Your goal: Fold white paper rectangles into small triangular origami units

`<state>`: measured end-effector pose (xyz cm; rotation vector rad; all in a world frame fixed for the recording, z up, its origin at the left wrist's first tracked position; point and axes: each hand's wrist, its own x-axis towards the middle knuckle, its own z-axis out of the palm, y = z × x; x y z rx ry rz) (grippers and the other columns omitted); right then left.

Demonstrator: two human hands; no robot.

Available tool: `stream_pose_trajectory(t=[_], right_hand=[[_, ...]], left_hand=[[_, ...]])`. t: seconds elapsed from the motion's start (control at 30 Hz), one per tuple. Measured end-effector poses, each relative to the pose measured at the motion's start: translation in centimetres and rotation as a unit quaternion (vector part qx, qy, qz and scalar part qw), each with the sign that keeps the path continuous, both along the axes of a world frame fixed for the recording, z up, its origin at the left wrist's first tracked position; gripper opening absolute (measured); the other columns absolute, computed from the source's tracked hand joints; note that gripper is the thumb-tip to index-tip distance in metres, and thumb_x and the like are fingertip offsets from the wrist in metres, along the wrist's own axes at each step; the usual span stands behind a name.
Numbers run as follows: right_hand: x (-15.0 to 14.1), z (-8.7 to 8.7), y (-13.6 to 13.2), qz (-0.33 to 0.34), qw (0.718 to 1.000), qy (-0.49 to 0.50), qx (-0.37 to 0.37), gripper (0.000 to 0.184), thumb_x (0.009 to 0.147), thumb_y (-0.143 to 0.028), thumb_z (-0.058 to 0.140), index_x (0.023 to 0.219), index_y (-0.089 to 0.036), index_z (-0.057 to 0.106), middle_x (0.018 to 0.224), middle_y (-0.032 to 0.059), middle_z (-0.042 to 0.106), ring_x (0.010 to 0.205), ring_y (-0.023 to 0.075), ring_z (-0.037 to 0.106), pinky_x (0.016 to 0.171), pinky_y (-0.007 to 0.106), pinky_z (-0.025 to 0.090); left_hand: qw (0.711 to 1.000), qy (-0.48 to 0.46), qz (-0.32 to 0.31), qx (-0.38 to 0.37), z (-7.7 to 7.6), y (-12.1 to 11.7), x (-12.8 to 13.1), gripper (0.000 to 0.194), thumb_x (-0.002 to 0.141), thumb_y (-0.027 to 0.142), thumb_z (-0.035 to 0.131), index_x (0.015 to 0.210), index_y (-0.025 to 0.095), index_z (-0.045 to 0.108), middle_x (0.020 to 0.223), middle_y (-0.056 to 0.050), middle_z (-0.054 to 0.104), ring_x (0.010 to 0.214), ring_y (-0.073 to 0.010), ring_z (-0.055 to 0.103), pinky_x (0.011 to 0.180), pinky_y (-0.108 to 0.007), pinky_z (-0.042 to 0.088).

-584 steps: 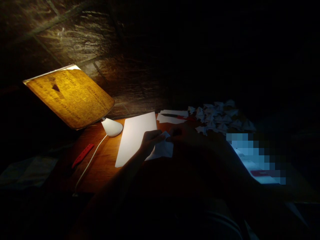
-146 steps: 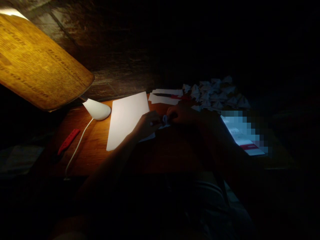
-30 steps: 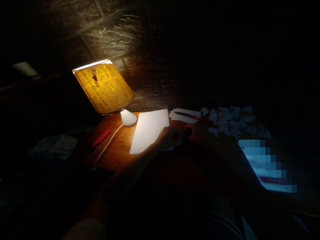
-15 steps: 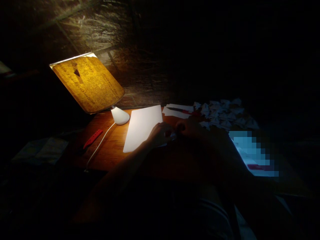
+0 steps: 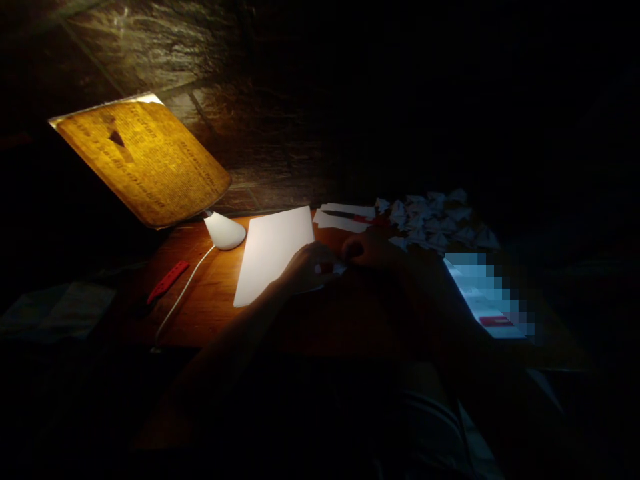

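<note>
The small piece of paper (image 5: 334,269) between the two hands is far smaller now than it was some twenty seconds ago, when it lay as a wide, loose flap. Only a bright sliver of it shows between the fingertips. By the look of it the folding is well along and the piece is being worked into a tight packet. The left hand (image 5: 309,265) and the right hand (image 5: 367,248) have stayed close together over the same spot on the tabletop (image 5: 210,313), each grip pinching an end of the piece. It sits just beside the near corner of the large white sheet (image 5: 270,253), under the lamp (image 5: 145,160). It looks white, creased and stiff. A heap of folded paper bits (image 5: 435,223) lies behind the right hand, and a red strip (image 5: 167,282) lies off to the left.
</note>
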<state>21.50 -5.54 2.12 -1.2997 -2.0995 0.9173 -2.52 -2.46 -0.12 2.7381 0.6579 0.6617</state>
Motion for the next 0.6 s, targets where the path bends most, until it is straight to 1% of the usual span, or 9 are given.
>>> stream_pose_trajectory(t=[0.17, 0.23, 0.37, 0.47, 0.53, 0.6], right_hand=[[0.1, -0.5, 0.4, -0.007, 1.000, 0.008, -0.018, 0.024, 0.070, -0.005, 0.071, 0.086, -0.019, 0.082, 0.090, 0.0039, 0.081, 0.083, 0.0183, 0.073, 0.077, 0.028, 0.052], [0.1, -0.6, 0.5, -0.007, 1.000, 0.014, -0.020, 0.023, 0.071, -0.005, 0.072, 0.086, -0.019, 0.082, 0.091, 0.0043, 0.081, 0.082, 0.0180, 0.073, 0.078, 0.028, 0.053], [-0.1, -0.4, 0.4, -0.014, 0.999, 0.025, -0.032, 0.021, 0.071, -0.006, 0.073, 0.085, -0.019, 0.082, 0.092, 0.0047, 0.081, 0.081, 0.0179, 0.072, 0.078, 0.029, 0.053], [-0.1, -0.2, 0.1, -0.024, 0.998, 0.030, -0.049, 0.020, 0.072, -0.006, 0.074, 0.085, -0.019, 0.081, 0.091, 0.0048, 0.081, 0.079, 0.0176, 0.071, 0.078, 0.030, 0.053], [0.0, 0.0, 0.0, -0.026, 0.998, 0.035, -0.053, 0.020, 0.072, -0.007, 0.074, 0.086, -0.018, 0.081, 0.092, 0.0050, 0.081, 0.078, 0.0171, 0.071, 0.078, 0.030, 0.053], [0.2, 0.2, 0.0, -0.021, 0.997, 0.039, -0.058, 0.020, 0.071, -0.007, 0.074, 0.086, -0.018, 0.081, 0.093, 0.0052, 0.081, 0.077, 0.0165, 0.070, 0.078, 0.030, 0.053]], left_hand=[[1.000, 0.006, 0.000, -0.003, 0.6, -0.3, 0.0, 0.023, 0.088, 0.038, 0.081, 0.106, 0.024, 0.083, 0.106, -0.009, 0.079, 0.101, -0.0247, 0.071, 0.090, -0.041, 0.056], [1.000, 0.003, 0.004, -0.004, 0.6, -0.4, 0.0, 0.023, 0.088, 0.039, 0.082, 0.105, 0.024, 0.083, 0.108, -0.009, 0.078, 0.101, -0.0246, 0.070, 0.089, -0.041, 0.057], [1.000, 0.004, 0.017, 0.001, -0.1, -0.1, 0.1, 0.023, 0.084, 0.036, 0.087, 0.104, 0.025, 0.084, 0.104, -0.007, 0.077, 0.096, -0.0237, 0.069, 0.084, -0.038, 0.055], [0.999, 0.027, 0.027, 0.012, -0.5, 0.2, 0.2, 0.025, 0.083, 0.036, 0.087, 0.106, 0.027, 0.084, 0.101, -0.006, 0.076, 0.095, -0.0241, 0.068, 0.084, -0.039, 0.054], [0.998, 0.045, 0.031, 0.021, -0.3, 0.1, 0.1, 0.028, 0.084, 0.037, 0.086, 0.111, 0.029, 0.083, 0.102, -0.006, 0.076, 0.097, -0.0245, 0.067, 0.086, -0.040, 0.053], [0.997, 0.063, 0.028, 0.032, 0.2, -0.2, 0.0, 0.030, 0.086, 0.039, 0.084, 0.115, 0.030, 0.082, 0.104, -0.007, 0.075, 0.099, -0.0249, 0.067, 0.087, -0.040, 0.052]])
